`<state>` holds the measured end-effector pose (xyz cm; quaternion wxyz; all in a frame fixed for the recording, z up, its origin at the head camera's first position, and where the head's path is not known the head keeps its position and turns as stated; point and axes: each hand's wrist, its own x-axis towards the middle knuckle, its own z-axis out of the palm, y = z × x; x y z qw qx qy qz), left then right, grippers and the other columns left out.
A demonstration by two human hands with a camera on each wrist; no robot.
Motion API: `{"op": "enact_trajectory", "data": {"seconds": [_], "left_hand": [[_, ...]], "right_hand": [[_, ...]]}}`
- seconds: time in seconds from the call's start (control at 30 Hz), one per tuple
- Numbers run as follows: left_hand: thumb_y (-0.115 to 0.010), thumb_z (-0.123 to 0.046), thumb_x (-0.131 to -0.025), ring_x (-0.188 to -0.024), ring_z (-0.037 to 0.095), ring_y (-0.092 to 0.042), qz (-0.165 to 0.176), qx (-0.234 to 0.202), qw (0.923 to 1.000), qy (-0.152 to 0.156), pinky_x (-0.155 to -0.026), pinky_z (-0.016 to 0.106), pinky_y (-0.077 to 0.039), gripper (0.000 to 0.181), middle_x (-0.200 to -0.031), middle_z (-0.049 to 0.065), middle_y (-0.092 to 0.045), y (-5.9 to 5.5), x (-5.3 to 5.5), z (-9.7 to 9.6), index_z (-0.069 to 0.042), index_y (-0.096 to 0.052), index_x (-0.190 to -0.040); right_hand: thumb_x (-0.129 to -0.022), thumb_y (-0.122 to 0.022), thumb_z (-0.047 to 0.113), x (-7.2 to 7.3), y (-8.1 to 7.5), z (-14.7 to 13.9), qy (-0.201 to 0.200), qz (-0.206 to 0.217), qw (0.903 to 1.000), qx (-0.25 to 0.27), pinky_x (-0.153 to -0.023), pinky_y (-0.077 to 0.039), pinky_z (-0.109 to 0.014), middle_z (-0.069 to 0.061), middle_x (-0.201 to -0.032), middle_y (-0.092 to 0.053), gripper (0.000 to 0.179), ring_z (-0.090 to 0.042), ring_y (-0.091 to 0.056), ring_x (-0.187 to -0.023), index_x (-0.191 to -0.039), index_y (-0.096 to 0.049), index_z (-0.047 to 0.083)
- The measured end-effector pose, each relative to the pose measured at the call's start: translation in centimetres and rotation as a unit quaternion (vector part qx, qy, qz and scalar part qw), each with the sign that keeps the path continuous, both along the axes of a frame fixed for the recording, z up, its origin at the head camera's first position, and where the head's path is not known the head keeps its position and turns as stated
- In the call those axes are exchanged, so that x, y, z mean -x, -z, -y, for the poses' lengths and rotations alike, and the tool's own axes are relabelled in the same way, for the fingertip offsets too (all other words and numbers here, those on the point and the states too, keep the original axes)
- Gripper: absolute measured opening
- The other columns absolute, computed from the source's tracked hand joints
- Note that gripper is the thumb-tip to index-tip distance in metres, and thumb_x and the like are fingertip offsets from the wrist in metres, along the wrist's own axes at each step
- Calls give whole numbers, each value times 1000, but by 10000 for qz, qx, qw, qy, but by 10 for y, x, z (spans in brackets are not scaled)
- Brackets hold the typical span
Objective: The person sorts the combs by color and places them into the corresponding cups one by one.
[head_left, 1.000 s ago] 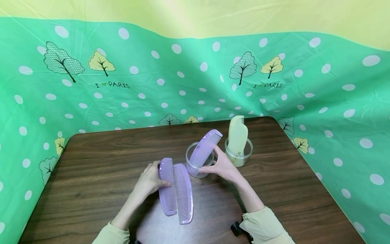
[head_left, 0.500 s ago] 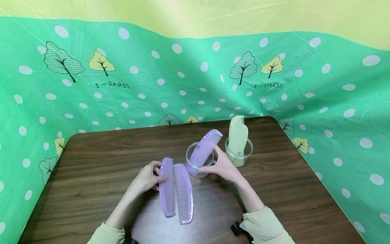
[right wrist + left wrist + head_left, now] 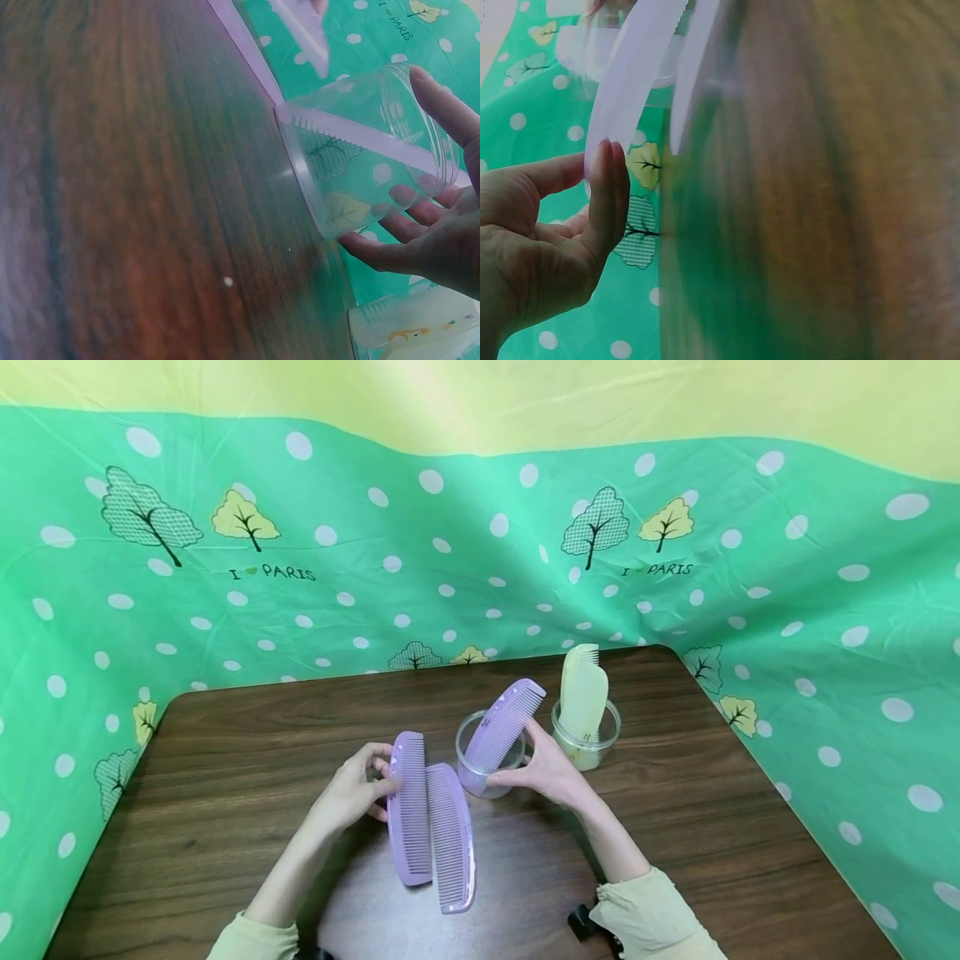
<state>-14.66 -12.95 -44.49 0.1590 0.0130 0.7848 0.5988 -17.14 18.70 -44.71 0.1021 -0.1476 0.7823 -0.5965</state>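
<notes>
My left hand pinches a purple comb by its curved spine, thumb on top. In the left wrist view this comb stands tilted, its lower end raised off the table. A second purple comb lies flat just to its right. Fingers and thumb of my right hand hold the side of a clear plastic cup. Inside that cup a third purple comb leans to the right, its upper half above the rim. The right wrist view shows the cup standing on the table.
Right behind my right hand stands another clear cup, with pale yellow-green combs upright in it. The dark wood table ends at a green dotted cloth along the back and sides.
My left hand has shifted from lying over the comb to pinching its spine, and has lifted it slightly away from the body. The right hand, cup and its comb stay put.
</notes>
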Motion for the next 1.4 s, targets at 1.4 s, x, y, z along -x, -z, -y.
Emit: {"op": "enact_trajectory", "data": {"seconds": [1.4], "left_hand": [[-66,-6,-98,-78,11,-66,-1995,-829,9762,159,-63,40,-63,52,-110,9,-54,-97,50,-51,-17,-49,-146]], "right_hand": [[-75,-93,13,1,3,-2,1,80,10000,-41,-108,-50,-52,-9,-149,-51,92,-29,-51,-134,-150,-40,18]]}}
